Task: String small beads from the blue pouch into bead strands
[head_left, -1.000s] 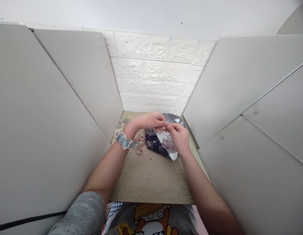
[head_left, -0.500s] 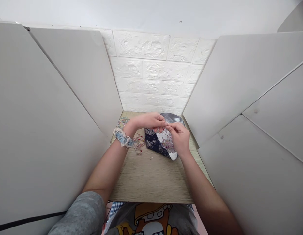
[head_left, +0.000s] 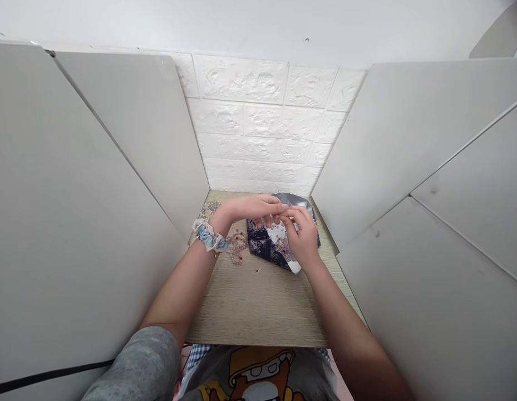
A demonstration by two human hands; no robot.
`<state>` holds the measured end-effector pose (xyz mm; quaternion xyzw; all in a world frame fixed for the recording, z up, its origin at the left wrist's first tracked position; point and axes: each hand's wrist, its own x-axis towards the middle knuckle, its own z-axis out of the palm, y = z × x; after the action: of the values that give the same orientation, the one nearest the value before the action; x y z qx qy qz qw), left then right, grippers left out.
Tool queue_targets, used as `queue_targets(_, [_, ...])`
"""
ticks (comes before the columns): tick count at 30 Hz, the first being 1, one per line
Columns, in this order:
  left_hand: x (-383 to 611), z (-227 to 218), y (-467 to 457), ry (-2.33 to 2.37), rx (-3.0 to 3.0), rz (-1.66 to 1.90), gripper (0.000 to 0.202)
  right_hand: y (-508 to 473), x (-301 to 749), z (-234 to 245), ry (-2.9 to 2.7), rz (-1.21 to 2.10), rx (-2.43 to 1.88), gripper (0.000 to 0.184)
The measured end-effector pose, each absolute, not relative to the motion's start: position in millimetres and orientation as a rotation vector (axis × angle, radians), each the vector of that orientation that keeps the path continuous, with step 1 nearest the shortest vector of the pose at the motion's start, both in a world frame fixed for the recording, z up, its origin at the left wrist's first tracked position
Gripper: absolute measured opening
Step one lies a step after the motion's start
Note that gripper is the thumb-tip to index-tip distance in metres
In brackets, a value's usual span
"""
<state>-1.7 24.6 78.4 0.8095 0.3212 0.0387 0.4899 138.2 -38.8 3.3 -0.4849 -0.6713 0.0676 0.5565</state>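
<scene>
The left hand (head_left: 254, 207) and right hand (head_left: 303, 236) are pinching together above a dark patterned pouch (head_left: 260, 244), which is lying near the far edge of the surface (head_left: 258, 312). Whatever they are gripping is too small to tell. Beads (head_left: 281, 239) are resting on the pouch's white inner side, and a bead strand (head_left: 237, 245) is lying just beside it.

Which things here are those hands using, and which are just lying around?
Being used: left hand, right hand, small pink beads, dark blue patterned pouch.
Lying about: tangled reddish bead strands, pale wood-grain board, blue lace-edged wrist scrunchie.
</scene>
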Motion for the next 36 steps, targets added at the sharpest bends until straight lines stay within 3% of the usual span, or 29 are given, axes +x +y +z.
queue_targets(28, [-5.3,79.8,29.4,0.565,2.058,0.112,0.021,-39.5,138.8,-0.7,-1.536,0.046,-1.144,0.012])
queue_targets(36, [-27.0,95.1,23.6,0.462,1.756,0.399,0.026,-27.6,151.3,-8.6,-1.562,0.005,-1.524,0.012])
